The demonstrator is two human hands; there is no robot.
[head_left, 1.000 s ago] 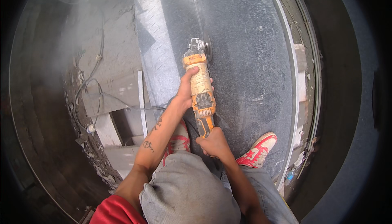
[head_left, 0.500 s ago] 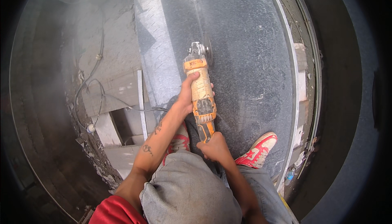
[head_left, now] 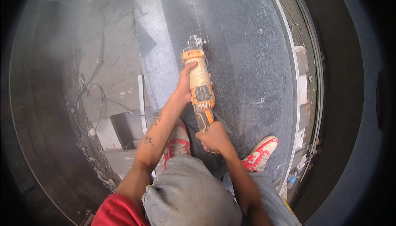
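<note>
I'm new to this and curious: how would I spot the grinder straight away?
Find the wide dark grey slab. Over it, the left hand and right hand grip one long tool, the grinder. Its orange-and-cream colouring sets it apart from the red-and-white shoes nearby.

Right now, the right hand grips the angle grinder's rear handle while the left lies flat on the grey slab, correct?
No: the left hand is wrapped around the angle grinder's body, as the head view shows; the right hand does grip the rear handle.

Dark, blurred lettering (head_left: 192, 54) on grinder (head_left: 200, 77).
</note>
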